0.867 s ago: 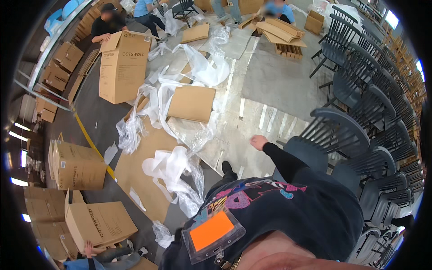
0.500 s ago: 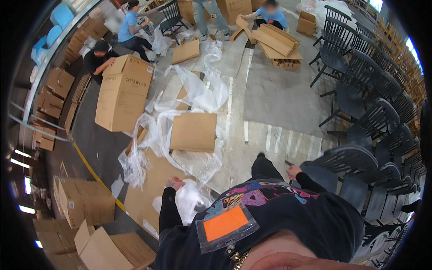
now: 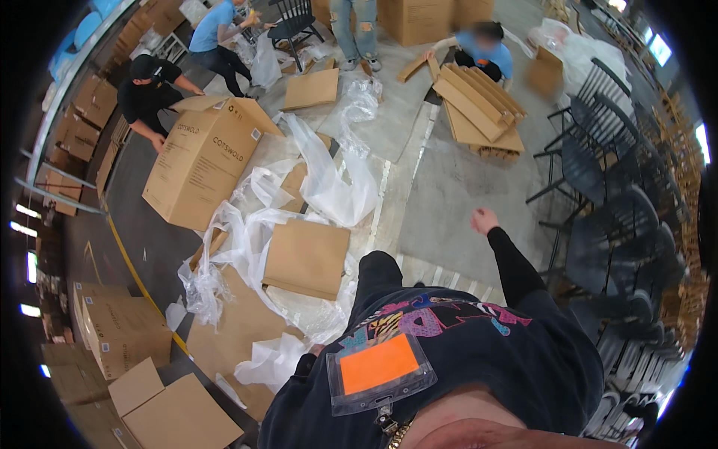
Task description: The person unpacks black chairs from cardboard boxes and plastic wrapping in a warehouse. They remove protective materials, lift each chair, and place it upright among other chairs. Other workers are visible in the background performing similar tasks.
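Observation:
My right hand (image 3: 485, 220) reaches out over the grey floor, its fingers curled closed. Whatever it may hold is hidden at this angle. Only a sliver of my left hand (image 3: 317, 349) shows beside my torso, and its fingers are hidden. Close to it lies crumpled white wrapping (image 3: 275, 361) on a flat brown cardboard sheet (image 3: 217, 337). Ahead of me a folded piece of cardboard (image 3: 308, 258) rests on clear plastic film (image 3: 340, 183). To the right of my right arm stand black spindle-back chairs (image 3: 602, 168).
At left, a person in black (image 3: 149, 93) grips a large carton (image 3: 202, 161). Another person (image 3: 486, 56) crouches behind stacked cardboard (image 3: 482, 105). Farther back are a person in blue (image 3: 213, 37) and a standing person's jeans (image 3: 355, 30). An opened box (image 3: 176, 411) sits at lower left.
My right hand has swung forward, away from the chairs; the dark object seen in it earlier no longer shows. My left hand has drawn back against my body. The large carton has tilted.

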The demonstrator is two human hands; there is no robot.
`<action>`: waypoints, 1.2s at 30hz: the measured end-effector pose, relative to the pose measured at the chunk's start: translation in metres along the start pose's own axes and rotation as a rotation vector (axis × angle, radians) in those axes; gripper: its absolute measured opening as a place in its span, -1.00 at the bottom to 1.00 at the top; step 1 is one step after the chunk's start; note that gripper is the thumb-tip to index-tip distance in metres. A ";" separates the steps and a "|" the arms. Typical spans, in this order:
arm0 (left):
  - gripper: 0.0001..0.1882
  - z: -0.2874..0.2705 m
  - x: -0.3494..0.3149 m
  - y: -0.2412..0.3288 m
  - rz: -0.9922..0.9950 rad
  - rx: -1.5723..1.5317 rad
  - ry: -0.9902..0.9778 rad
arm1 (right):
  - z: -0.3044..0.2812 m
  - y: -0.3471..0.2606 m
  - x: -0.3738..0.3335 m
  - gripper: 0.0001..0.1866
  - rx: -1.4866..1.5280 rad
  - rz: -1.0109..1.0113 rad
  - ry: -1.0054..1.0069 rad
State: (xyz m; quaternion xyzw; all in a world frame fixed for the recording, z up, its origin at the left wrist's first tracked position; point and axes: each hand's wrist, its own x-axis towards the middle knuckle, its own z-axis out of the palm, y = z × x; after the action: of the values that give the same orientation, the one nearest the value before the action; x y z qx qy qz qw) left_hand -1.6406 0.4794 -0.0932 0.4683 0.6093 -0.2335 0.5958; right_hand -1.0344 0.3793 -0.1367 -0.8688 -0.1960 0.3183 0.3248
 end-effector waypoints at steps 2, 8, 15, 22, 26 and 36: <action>-0.65 -0.006 0.016 0.025 -0.036 -0.053 0.019 | 0.014 -0.069 0.061 -0.66 0.265 -0.096 0.035; -0.80 -0.082 0.103 0.187 0.087 -0.035 0.069 | 0.040 -0.134 0.190 -0.69 -0.126 -0.364 -0.087; -0.90 -0.253 0.186 0.451 0.690 0.112 0.596 | 0.019 -0.102 0.234 -0.81 -0.368 0.209 -0.498; -0.85 -0.327 0.214 0.575 0.670 -0.048 0.629 | 0.000 -0.123 0.376 -0.69 -0.783 0.131 -0.554; -0.80 -0.304 0.223 0.600 0.400 0.014 0.503 | 0.022 -0.241 0.536 -0.61 -1.079 -0.067 -0.824; -0.82 -0.287 0.224 0.592 -0.075 -0.474 0.195 | 0.142 -0.680 0.717 -0.70 0.228 -0.484 -0.635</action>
State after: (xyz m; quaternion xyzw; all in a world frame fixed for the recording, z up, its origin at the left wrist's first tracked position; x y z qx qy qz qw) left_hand -1.2500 1.0544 -0.0907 0.3129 0.7186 -0.0597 0.6182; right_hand -0.7058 1.3180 -0.0567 -0.6148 -0.4485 0.5047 0.4076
